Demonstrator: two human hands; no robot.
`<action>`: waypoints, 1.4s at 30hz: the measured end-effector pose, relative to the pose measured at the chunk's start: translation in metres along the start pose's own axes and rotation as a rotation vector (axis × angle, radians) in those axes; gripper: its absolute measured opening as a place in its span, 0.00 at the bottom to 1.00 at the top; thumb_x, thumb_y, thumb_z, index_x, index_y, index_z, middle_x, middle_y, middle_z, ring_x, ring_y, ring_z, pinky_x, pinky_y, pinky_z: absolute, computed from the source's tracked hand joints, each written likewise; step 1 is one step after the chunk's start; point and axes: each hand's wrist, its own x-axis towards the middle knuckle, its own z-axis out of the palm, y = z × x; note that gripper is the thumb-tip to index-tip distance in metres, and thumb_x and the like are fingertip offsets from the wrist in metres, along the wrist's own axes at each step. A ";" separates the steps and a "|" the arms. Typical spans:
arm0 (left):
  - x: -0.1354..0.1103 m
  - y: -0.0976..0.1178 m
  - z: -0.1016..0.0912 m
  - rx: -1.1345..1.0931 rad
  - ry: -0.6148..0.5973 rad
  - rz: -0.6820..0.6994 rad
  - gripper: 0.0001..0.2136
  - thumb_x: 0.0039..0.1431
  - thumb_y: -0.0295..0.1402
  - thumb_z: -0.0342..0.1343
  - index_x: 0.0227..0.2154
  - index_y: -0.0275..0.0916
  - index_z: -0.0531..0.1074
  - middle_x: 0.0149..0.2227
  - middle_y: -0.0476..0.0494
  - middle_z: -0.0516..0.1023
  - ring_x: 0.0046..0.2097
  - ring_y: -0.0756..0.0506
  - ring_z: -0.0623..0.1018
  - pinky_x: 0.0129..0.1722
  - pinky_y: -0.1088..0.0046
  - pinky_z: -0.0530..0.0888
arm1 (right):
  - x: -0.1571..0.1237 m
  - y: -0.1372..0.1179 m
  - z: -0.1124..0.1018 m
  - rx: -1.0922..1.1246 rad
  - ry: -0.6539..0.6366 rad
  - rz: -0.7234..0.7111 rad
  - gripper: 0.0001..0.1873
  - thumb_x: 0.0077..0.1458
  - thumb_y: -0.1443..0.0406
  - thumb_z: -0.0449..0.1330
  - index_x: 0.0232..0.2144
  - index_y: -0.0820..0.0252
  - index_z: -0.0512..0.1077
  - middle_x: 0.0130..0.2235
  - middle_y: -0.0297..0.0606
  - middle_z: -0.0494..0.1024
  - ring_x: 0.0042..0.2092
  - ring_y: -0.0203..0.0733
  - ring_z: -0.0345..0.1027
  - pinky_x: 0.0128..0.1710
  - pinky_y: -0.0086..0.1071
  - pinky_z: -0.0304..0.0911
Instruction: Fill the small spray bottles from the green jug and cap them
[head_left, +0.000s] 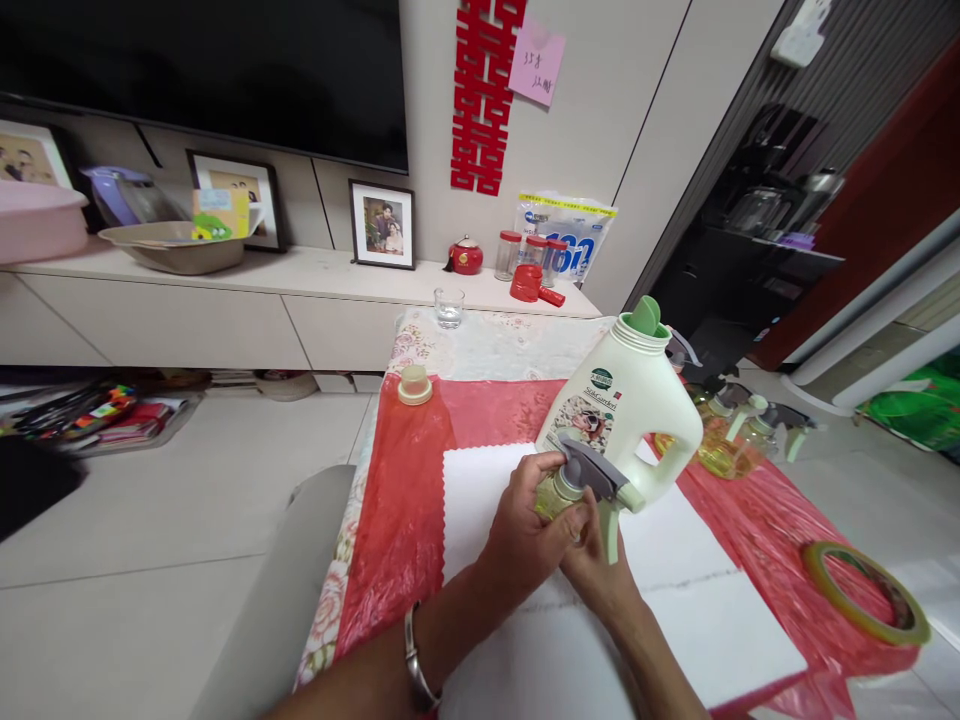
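Observation:
Both hands are closed around a small spray bottle [559,497] with yellowish liquid and a grey and pale green trigger head. My left hand [525,525], with a silver bangle at its wrist, grips the bottle just under the collar. Fingers of my right hand [596,570] wrap it from the other side, partly hidden behind the bottle and my left hand. Right behind stands a large pale green detergent jug [626,375], uncapped, with a green spout in its neck. A cream cap [415,385] lies at the left on the red plastic sheet.
Several filled spray bottles [731,440] stand at the right, behind the jug. A roll of tape [866,592] lies near the right edge. White paper [697,620] spreads under my hands. A glass of water [449,308] stands at the table's far end.

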 end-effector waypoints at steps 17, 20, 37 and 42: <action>0.000 0.004 -0.002 0.014 -0.014 -0.011 0.17 0.58 0.38 0.61 0.48 0.40 0.72 0.49 0.38 0.78 0.53 0.37 0.76 0.53 0.59 0.73 | 0.009 -0.019 -0.006 0.135 -0.183 0.002 0.15 0.64 0.59 0.56 0.47 0.64 0.71 0.42 0.41 0.74 0.44 0.39 0.72 0.43 0.26 0.72; 0.000 0.004 -0.002 0.018 -0.038 -0.012 0.18 0.59 0.38 0.59 0.50 0.39 0.70 0.50 0.36 0.77 0.54 0.36 0.76 0.54 0.57 0.72 | 0.010 -0.020 -0.006 0.132 -0.193 -0.003 0.13 0.63 0.59 0.55 0.39 0.64 0.71 0.35 0.38 0.73 0.37 0.36 0.70 0.41 0.26 0.72; 0.000 0.008 -0.003 0.030 -0.030 0.012 0.16 0.60 0.41 0.60 0.49 0.42 0.73 0.48 0.39 0.79 0.52 0.38 0.76 0.53 0.59 0.72 | 0.016 -0.031 -0.009 0.033 -0.171 -0.027 0.18 0.62 0.56 0.52 0.43 0.64 0.70 0.38 0.41 0.75 0.38 0.39 0.71 0.38 0.27 0.69; 0.000 0.009 -0.004 0.033 -0.032 0.005 0.17 0.61 0.42 0.59 0.49 0.41 0.74 0.47 0.39 0.78 0.52 0.38 0.76 0.53 0.60 0.73 | 0.017 -0.032 -0.009 0.026 -0.175 -0.034 0.17 0.62 0.56 0.52 0.41 0.64 0.70 0.40 0.42 0.76 0.40 0.40 0.72 0.39 0.28 0.69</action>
